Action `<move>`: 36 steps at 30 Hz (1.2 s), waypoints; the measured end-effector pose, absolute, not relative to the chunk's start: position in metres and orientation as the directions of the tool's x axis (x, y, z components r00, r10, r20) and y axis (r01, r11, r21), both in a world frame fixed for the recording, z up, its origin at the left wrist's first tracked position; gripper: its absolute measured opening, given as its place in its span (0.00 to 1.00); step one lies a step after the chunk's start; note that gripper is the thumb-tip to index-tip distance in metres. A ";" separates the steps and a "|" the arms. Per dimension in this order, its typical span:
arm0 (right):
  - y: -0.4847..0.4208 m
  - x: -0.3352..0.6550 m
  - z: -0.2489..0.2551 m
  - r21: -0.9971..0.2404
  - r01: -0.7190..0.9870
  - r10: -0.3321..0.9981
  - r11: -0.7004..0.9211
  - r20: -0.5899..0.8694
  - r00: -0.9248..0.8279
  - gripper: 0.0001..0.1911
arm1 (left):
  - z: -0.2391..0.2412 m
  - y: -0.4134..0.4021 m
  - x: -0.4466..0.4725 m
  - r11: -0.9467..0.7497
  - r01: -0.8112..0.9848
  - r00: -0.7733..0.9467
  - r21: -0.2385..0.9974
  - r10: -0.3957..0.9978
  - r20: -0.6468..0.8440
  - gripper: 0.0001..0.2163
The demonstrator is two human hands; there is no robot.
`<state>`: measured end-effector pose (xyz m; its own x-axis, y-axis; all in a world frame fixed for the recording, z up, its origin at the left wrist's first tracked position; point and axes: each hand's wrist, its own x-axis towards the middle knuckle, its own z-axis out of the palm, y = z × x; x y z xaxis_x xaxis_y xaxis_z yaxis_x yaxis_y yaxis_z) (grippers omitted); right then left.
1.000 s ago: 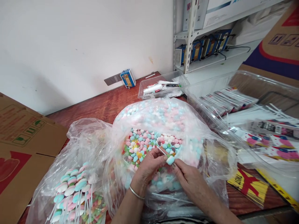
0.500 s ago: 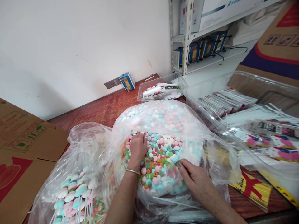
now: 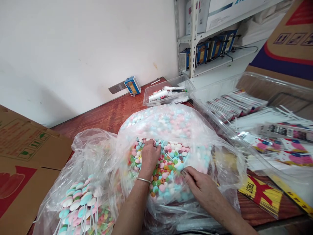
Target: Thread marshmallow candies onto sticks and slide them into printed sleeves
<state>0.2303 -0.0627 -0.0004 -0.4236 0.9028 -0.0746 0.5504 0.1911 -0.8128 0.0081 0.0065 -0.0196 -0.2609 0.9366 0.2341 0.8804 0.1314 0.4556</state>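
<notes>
Pastel and brightly coloured small candies [image 3: 163, 174] fill a large clear plastic bag [image 3: 205, 133] in front of me. My left hand [image 3: 149, 156] is inside the bag's opening, its fingers curled down among the candies. What lies between those fingertips is hidden. At the right side of the opening, my right hand [image 3: 199, 179] is closed in a pinch, apparently on the bag's edge. A pale blue candy [image 3: 179, 166] sits right by its thumb. To the left, pastel disc lollipops [image 3: 77, 202] with white sticks lie in a second clear bag [image 3: 93, 143].
Cardboard boxes stand at left [image 3: 29, 147] and right [image 3: 290, 49]. On the right, a clear bin [image 3: 227, 130] holds printed packets and white sticks. Behind the bag is a smaller clear tray [image 3: 168, 94]. Yellow packets [image 3: 260, 194] lie on the red-brown table [image 3: 97, 114].
My left hand has shifted slightly right and deeper over the candies. My right hand stays at the opening's edge. The camera view has moved a little.
</notes>
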 end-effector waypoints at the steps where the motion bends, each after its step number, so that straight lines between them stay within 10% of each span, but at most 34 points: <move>1: -0.063 0.230 0.000 -0.814 0.549 0.902 0.192 -0.074 -0.425 0.13 | -0.020 0.008 0.008 0.136 0.866 -0.273 0.481 0.935 0.227 0.14; 9: -0.059 0.232 0.001 -0.905 0.396 0.948 0.153 0.020 -0.318 0.13 | 0.000 -0.004 0.015 0.115 0.609 -0.308 0.785 0.946 0.100 0.13; 13: -0.053 0.227 0.004 -0.968 0.235 0.973 0.091 0.036 -0.228 0.11 | 0.017 -0.033 0.042 0.168 0.043 -0.154 0.985 0.975 -0.159 0.16; 17: -0.051 0.219 0.008 -0.994 0.090 0.972 0.064 0.041 -0.233 0.10 | 0.026 -0.057 0.067 0.271 -0.318 0.002 0.909 0.959 -0.285 0.15; 36: -0.086 0.240 0.025 -0.883 0.439 0.880 0.166 -0.068 -0.470 0.15 | 0.027 -0.054 0.055 0.116 -0.124 -0.360 0.985 0.920 -0.154 0.13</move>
